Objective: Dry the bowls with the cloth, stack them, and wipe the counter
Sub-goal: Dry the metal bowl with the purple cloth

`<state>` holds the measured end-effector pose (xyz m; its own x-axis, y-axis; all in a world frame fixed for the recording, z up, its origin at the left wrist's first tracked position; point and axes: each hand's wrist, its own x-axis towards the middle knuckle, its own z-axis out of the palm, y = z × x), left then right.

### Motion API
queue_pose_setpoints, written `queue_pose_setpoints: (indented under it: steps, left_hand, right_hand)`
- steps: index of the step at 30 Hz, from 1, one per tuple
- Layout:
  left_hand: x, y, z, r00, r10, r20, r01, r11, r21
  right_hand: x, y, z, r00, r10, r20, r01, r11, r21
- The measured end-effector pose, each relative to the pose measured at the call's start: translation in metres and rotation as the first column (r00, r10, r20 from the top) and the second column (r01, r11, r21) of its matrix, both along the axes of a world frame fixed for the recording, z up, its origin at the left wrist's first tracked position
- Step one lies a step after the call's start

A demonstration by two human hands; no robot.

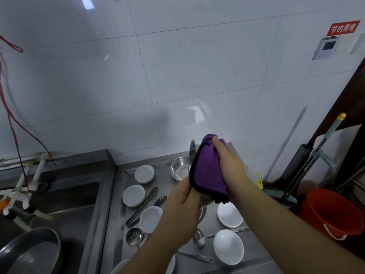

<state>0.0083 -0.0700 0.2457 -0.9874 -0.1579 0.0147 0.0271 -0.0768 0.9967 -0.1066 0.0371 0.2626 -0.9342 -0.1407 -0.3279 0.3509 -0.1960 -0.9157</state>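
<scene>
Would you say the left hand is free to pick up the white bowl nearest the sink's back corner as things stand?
Probably not yet: the left hand grips the steel bowl that the right hand rubs with the purple cloth. The path to the white bowl looks clear.

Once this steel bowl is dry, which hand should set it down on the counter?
Left. The left hand grips the steel bowl by its lower rim, so it probably carries the weight. The right hand presses the purple cloth against the bowl and would have to let go of it first.
</scene>
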Motion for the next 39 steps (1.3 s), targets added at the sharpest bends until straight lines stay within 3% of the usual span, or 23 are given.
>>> queue_pose_setpoints:
  steps: [2, 5, 8, 11, 16, 19, 24, 26, 29, 33, 36, 37, 39]
  left_hand:
    - [0.003, -0.001, 0.000, 0.998, -0.025, -0.052, 0.019, 0.993, -0.116]
    - [0.006, -0.004, -0.001, 0.994, -0.058, -0.089, 0.028, 0.952, -0.304]
    - [0.004, -0.010, -0.003, 0.991, -0.110, -0.080, 0.045, 0.821, -0.569]
    - [0.001, -0.012, 0.001, 0.978, -0.202, -0.056, 0.096, 0.669, -0.737]
    - [-0.001, -0.008, 0.004, 0.953, -0.303, 0.032, 0.172, 0.451, -0.876]
    - [-0.006, -0.004, 0.003, 0.924, -0.370, 0.102, 0.243, 0.357, -0.902]
    - [-0.017, 0.009, -0.004, 0.879, -0.438, 0.189, 0.248, 0.080, -0.966]
    - [-0.019, 0.013, -0.007, 0.882, -0.443, 0.163, 0.195, 0.026, -0.980]
    - [-0.018, 0.024, -0.019, 0.906, -0.419, 0.067, 0.103, 0.063, -0.993]
    - [-0.021, 0.043, -0.037, 0.931, -0.336, -0.140, -0.063, 0.231, -0.971]
    - [-0.031, 0.054, -0.041, 0.959, 0.025, -0.283, -0.265, 0.433, -0.862]
    - [-0.035, 0.057, -0.040, 0.954, 0.175, -0.245, -0.301, 0.519, -0.800]
    - [-0.043, 0.062, -0.041, 0.933, 0.359, -0.032, -0.301, 0.728, -0.616]
  right_hand:
    - [-0.003, 0.002, -0.001, 0.994, 0.017, 0.108, -0.008, 0.996, -0.084]
    - [0.005, 0.000, -0.011, 0.959, 0.172, 0.224, -0.104, 0.952, -0.286]
    - [0.014, 0.004, -0.023, 0.920, 0.269, 0.286, -0.138, 0.903, -0.407]
    - [0.015, 0.015, -0.029, 0.901, 0.292, 0.321, -0.131, 0.888, -0.441]
    - [0.006, 0.037, -0.023, 0.960, 0.124, 0.249, -0.013, 0.913, -0.407]
    - [-0.002, 0.055, -0.029, 0.974, 0.104, 0.200, -0.030, 0.940, -0.341]
    - [-0.008, 0.087, -0.034, 0.959, 0.141, 0.245, -0.082, 0.968, -0.237]
    - [-0.009, 0.097, -0.041, 0.950, 0.097, 0.297, -0.028, 0.973, -0.229]
    - [-0.011, 0.111, -0.059, 0.943, 0.069, 0.327, 0.018, 0.967, -0.255]
    - [-0.013, 0.128, -0.072, 0.940, 0.021, 0.339, 0.093, 0.944, -0.318]
    - [-0.020, 0.144, -0.077, 0.927, 0.034, 0.373, 0.113, 0.925, -0.363]
    - [-0.023, 0.149, -0.079, 0.926, 0.051, 0.375, 0.104, 0.918, -0.382]
    - [-0.028, 0.159, -0.084, 0.924, 0.061, 0.376, 0.100, 0.914, -0.394]
